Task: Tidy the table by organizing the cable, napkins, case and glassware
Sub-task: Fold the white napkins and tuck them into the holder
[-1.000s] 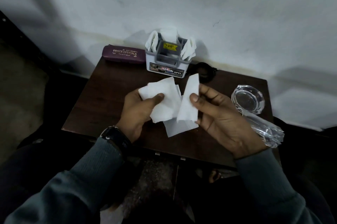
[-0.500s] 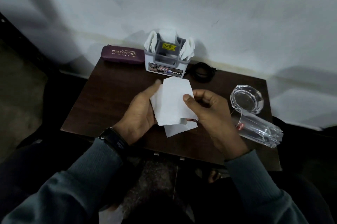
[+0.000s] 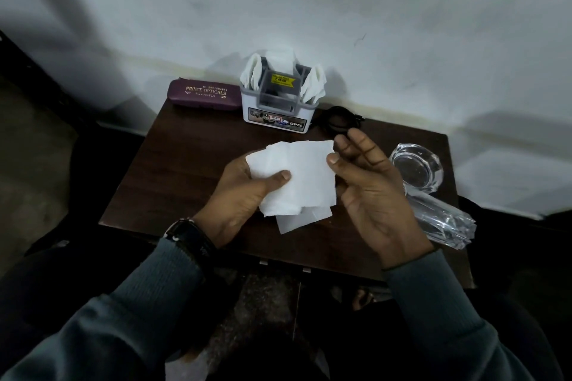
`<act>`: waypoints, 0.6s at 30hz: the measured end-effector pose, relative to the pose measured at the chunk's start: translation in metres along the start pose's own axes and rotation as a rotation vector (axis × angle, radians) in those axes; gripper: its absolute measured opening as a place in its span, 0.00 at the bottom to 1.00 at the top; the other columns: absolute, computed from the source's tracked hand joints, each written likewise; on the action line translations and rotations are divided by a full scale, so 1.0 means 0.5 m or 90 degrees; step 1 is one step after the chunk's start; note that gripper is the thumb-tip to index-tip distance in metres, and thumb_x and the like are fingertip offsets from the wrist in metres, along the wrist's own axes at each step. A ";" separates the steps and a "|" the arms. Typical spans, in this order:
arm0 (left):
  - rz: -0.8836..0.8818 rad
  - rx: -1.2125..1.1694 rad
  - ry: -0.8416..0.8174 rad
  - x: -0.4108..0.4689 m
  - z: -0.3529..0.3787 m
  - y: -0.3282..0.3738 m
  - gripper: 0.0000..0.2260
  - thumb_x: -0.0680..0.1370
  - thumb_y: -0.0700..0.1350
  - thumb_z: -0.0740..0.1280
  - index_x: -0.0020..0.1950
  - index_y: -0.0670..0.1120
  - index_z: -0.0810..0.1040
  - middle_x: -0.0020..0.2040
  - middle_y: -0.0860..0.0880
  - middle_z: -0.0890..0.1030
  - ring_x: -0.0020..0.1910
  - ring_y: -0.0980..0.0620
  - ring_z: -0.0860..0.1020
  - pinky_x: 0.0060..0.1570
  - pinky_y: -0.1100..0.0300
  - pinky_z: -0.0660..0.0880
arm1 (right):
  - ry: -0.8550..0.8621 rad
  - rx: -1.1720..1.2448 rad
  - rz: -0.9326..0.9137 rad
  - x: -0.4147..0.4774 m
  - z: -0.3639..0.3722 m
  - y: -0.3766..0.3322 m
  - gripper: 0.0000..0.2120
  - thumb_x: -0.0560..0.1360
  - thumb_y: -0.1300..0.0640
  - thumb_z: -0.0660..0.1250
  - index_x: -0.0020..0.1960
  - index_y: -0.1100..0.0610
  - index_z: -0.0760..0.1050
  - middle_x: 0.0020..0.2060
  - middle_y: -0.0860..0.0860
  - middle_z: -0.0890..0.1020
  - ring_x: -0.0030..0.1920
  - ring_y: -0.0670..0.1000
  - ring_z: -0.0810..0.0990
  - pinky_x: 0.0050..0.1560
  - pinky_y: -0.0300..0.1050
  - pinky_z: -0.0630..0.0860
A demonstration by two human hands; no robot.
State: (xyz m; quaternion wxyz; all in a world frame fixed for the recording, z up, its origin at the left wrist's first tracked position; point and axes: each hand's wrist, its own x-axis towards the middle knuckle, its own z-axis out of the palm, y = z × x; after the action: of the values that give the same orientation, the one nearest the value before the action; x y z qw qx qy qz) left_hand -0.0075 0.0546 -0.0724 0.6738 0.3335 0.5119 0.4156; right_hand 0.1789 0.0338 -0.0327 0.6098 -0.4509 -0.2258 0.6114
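Observation:
My left hand [image 3: 240,194] pinches a stack of white napkins [image 3: 305,173] with its thumb on top, held above the dark wooden table [image 3: 173,170]. Another napkin [image 3: 305,219] lies flat on the table under them. My right hand [image 3: 371,188] hovers just right of the stack with fingers spread and holds nothing. At the back stands a white napkin holder [image 3: 277,115] with napkins in it. A maroon glasses case [image 3: 204,97] lies to its left and a coiled black cable [image 3: 340,120] to its right. A glass ashtray [image 3: 416,167] and a tumbler on its side [image 3: 442,222] lie at the right.
The table stands against a white wall [image 3: 309,9]. The tumbler lies close to the table's right front corner. Dark floor and my legs show below the front edge.
My right hand laid its napkin onto the stack in my left hand, then let go and drew away to the right. My left hand now holds the whole stack.

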 end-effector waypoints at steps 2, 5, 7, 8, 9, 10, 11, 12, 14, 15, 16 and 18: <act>-0.017 -0.034 -0.013 -0.003 0.004 0.005 0.21 0.75 0.32 0.74 0.67 0.40 0.78 0.62 0.42 0.85 0.61 0.41 0.83 0.62 0.37 0.79 | 0.031 -0.094 -0.022 0.005 -0.006 0.000 0.20 0.70 0.67 0.74 0.61 0.56 0.80 0.53 0.51 0.85 0.54 0.48 0.84 0.59 0.49 0.80; -0.038 -0.086 -0.073 -0.005 0.008 0.015 0.22 0.75 0.32 0.72 0.69 0.41 0.78 0.63 0.41 0.84 0.62 0.41 0.83 0.58 0.43 0.82 | -0.031 -0.215 0.075 0.008 -0.010 0.014 0.23 0.74 0.53 0.74 0.67 0.58 0.77 0.59 0.53 0.85 0.61 0.54 0.83 0.65 0.56 0.78; -0.039 -0.121 -0.122 -0.007 0.012 0.017 0.22 0.75 0.34 0.72 0.70 0.40 0.77 0.63 0.40 0.83 0.62 0.41 0.83 0.56 0.48 0.83 | -0.125 -0.217 0.190 0.000 -0.007 0.030 0.25 0.74 0.48 0.72 0.67 0.57 0.77 0.60 0.54 0.85 0.62 0.56 0.83 0.65 0.57 0.78; -0.037 -0.125 -0.130 -0.008 0.013 0.014 0.23 0.75 0.36 0.73 0.70 0.40 0.77 0.63 0.40 0.83 0.61 0.42 0.83 0.55 0.50 0.83 | -0.155 -0.220 0.215 -0.004 -0.003 0.039 0.24 0.74 0.46 0.71 0.66 0.56 0.78 0.60 0.54 0.86 0.61 0.55 0.84 0.60 0.54 0.80; -0.030 -0.114 -0.120 -0.008 0.013 0.012 0.23 0.74 0.37 0.74 0.69 0.41 0.77 0.63 0.40 0.83 0.61 0.42 0.83 0.53 0.51 0.83 | -0.163 -0.214 0.217 -0.006 0.001 0.046 0.22 0.74 0.47 0.71 0.65 0.55 0.79 0.58 0.54 0.86 0.59 0.54 0.85 0.55 0.50 0.82; -0.018 -0.087 -0.095 -0.008 0.012 0.008 0.22 0.73 0.37 0.74 0.68 0.42 0.77 0.63 0.40 0.83 0.60 0.42 0.83 0.53 0.50 0.83 | -0.156 -0.207 0.205 -0.005 0.002 0.052 0.20 0.75 0.49 0.71 0.64 0.56 0.79 0.58 0.54 0.86 0.59 0.55 0.85 0.52 0.49 0.83; -0.004 -0.052 -0.064 -0.005 0.009 0.004 0.22 0.74 0.36 0.74 0.67 0.42 0.77 0.63 0.39 0.83 0.61 0.40 0.82 0.54 0.48 0.82 | -0.140 -0.214 0.184 -0.002 0.002 0.054 0.17 0.77 0.53 0.70 0.64 0.57 0.79 0.58 0.56 0.86 0.59 0.56 0.85 0.52 0.51 0.83; 0.007 -0.022 -0.039 0.000 0.005 0.001 0.20 0.76 0.34 0.73 0.67 0.42 0.77 0.64 0.39 0.82 0.63 0.39 0.81 0.57 0.45 0.81 | -0.123 -0.237 0.160 0.001 -0.002 0.054 0.16 0.78 0.57 0.70 0.64 0.58 0.79 0.58 0.57 0.86 0.60 0.58 0.84 0.54 0.55 0.83; 0.016 0.011 -0.007 0.011 -0.003 -0.004 0.18 0.78 0.30 0.68 0.66 0.44 0.77 0.64 0.40 0.82 0.63 0.39 0.80 0.59 0.45 0.80 | -0.106 -0.305 0.121 0.008 -0.012 0.047 0.14 0.78 0.61 0.71 0.64 0.58 0.80 0.57 0.56 0.86 0.60 0.59 0.84 0.57 0.61 0.82; 0.015 0.016 0.000 0.014 -0.004 -0.003 0.17 0.79 0.30 0.66 0.64 0.46 0.77 0.63 0.42 0.82 0.62 0.41 0.80 0.56 0.48 0.80 | -0.101 -0.329 0.111 0.009 -0.018 0.045 0.13 0.78 0.62 0.72 0.62 0.57 0.81 0.55 0.55 0.87 0.58 0.58 0.85 0.57 0.62 0.82; 0.009 0.012 0.001 0.016 -0.003 -0.001 0.17 0.79 0.30 0.65 0.62 0.48 0.77 0.62 0.43 0.82 0.60 0.44 0.81 0.53 0.51 0.80 | -0.094 -0.341 0.108 0.009 -0.022 0.045 0.13 0.77 0.62 0.73 0.61 0.56 0.82 0.54 0.54 0.88 0.57 0.57 0.86 0.57 0.64 0.82; -0.015 -0.014 -0.016 0.014 0.003 0.000 0.16 0.79 0.32 0.67 0.62 0.50 0.77 0.60 0.45 0.82 0.55 0.48 0.84 0.48 0.54 0.82 | -0.069 -0.337 0.107 0.007 -0.022 0.049 0.12 0.76 0.61 0.75 0.58 0.55 0.83 0.52 0.53 0.88 0.55 0.56 0.87 0.56 0.66 0.82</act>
State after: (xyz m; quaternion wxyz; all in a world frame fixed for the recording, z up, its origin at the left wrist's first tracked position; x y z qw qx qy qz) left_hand -0.0051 0.0611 -0.0750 0.6890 0.3250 0.5024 0.4089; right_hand 0.1752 0.0303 -0.0591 0.4053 -0.5779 -0.3718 0.6030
